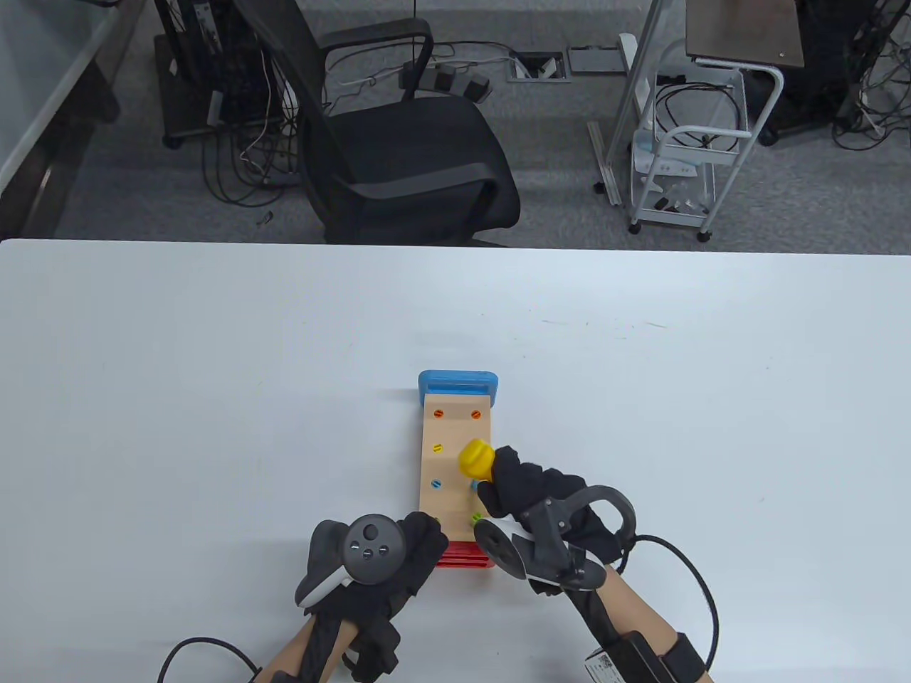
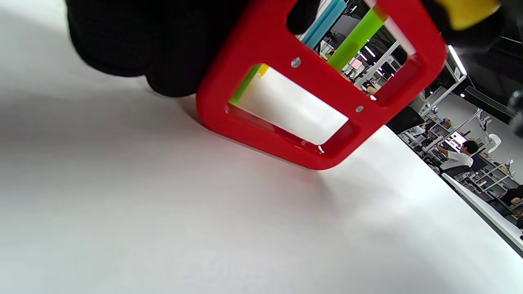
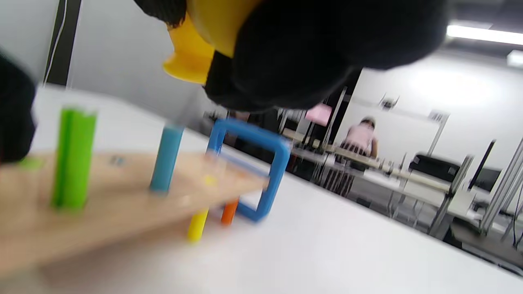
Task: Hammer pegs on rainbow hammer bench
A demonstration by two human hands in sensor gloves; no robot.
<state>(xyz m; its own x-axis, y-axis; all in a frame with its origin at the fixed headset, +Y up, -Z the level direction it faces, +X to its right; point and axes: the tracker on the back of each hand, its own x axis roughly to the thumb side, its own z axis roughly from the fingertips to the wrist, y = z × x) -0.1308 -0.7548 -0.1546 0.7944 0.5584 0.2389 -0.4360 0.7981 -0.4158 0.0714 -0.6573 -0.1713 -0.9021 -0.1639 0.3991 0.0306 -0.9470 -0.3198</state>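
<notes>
While we look down on the white tabletop (image 1: pixel 213 356), we count one toy bench (image 1: pixel 455 462), one hammer and two gloved hands. The bench is a pale wooden board with a blue frame (image 1: pixel 459 384) at its far end and a red frame (image 1: pixel 466 555) at its near end, and it lies lengthwise away from us, near the middle of the tabletop's near half.

On the board's top we count five peg heads in plain sight: two orange (image 1: pixel 439 413) at the far end, one yellow (image 1: pixel 438 448), one blue (image 1: pixel 436 484) and part of a green one (image 1: pixel 475 521) beside the right hand. A further bit of blue shows just under the hammer head. In the right wrist view a green peg (image 3: pixel 73 157) and a blue peg (image 3: pixel 165 159) stand up above the board, while a yellow one (image 3: pixel 197 224) and an orange one (image 3: pixel 229 212) hang out below it.

Our left hand (image 1: pixel 398 562) rests against the near left corner of the bench, fingers touching the red frame; we cannot tell whether it truly grips. Our right hand (image 1: pixel 530 494) is closed around the handle of the hammer, whose yellow head (image 1: pixel 475 459) hovers over the board's right side.

In the left wrist view, the red frame (image 2: pixel 310 94) is an open rectangle, and through it we see green and blue peg shafts under the board.
</notes>
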